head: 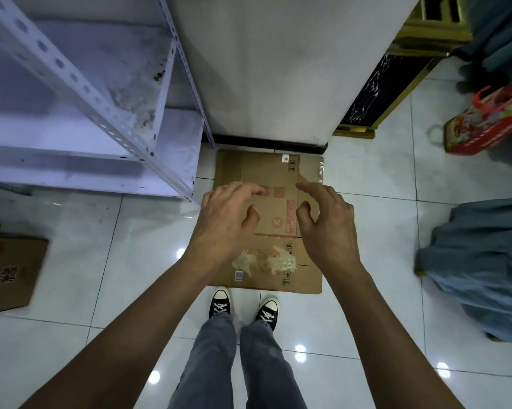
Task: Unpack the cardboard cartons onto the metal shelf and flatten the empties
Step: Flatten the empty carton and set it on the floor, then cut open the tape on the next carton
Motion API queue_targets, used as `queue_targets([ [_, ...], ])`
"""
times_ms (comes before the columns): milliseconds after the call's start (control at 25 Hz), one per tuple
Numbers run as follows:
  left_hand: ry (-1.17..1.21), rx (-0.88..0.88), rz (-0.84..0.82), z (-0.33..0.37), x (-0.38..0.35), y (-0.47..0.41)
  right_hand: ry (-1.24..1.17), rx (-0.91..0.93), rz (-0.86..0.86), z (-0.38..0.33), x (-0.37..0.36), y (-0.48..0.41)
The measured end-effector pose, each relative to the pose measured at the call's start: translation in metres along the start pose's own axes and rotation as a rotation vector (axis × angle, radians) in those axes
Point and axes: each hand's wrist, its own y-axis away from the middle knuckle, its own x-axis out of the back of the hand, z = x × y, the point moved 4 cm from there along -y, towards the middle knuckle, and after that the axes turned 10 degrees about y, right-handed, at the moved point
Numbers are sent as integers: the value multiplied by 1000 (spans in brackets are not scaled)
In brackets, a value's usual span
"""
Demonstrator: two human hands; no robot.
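Observation:
A flattened brown cardboard carton (266, 172) with red print and torn clear tape lies on the white tile floor against the base of a white wall. My left hand (222, 222) and my right hand (328, 225) hover above it, side by side, fingers curled and apart, holding nothing. The white metal shelf (80, 134) stands at the upper left, its visible boards bare and dusty. Another cardboard carton (9, 270) lies at the left edge of the floor, partly out of view.
My two feet in black sneakers (243, 305) stand just behind the flat carton. A red gift bag (490, 122) sits at the right, and blue-grey fabric (479, 261) is piled below it. A black and gold cabinet (396, 84) stands beside the wall.

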Motion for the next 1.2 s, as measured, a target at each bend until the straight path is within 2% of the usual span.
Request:
queue_targets([
  [280, 103, 41, 114, 45, 65, 55, -56, 44, 20, -52, 67, 37],
  [560, 119, 88, 195, 49, 128, 104, -103, 193, -9, -125, 80, 53],
  [880, 181, 205, 395, -2, 214, 181, -155, 405, -65, -239, 66, 76],
  [1200, 178, 284, 623, -70, 303, 267, -252, 620, -179, -374, 11, 129],
])
